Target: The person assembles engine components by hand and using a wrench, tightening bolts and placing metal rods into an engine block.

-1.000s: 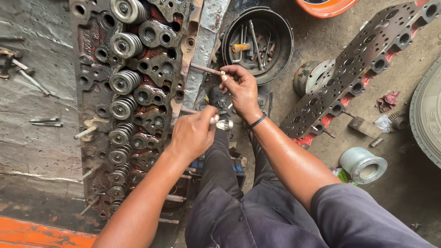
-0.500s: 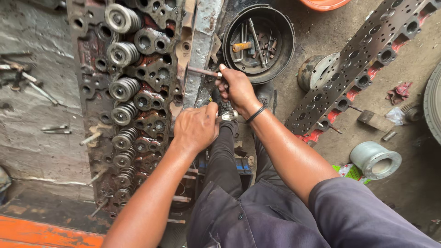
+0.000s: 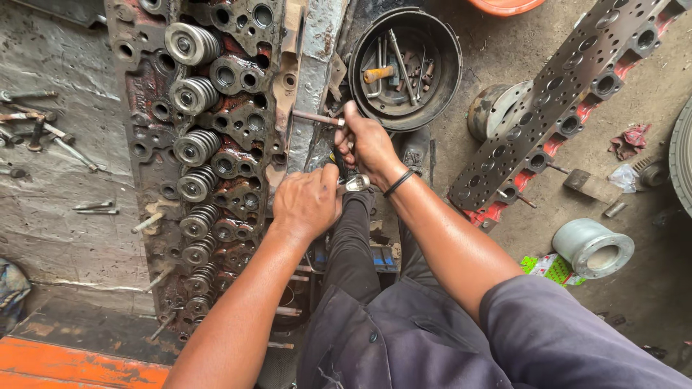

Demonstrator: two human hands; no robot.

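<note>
Rusty cylinder head [image 3: 216,158] lies lengthwise just left of both hands, its coiled valve springs [image 3: 193,148] in a row. My right hand [image 3: 367,144] is closed round a steel rod [image 3: 317,118] pointing left at the head's edge. My left hand [image 3: 306,202], nearer the head, pinches a small shiny piece [image 3: 358,183].

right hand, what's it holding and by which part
The right hand is closed around a slim metal rod-like tool, gripping its right end while the free end points left toward the cylinder head. What the tool is cannot be told.
</note>
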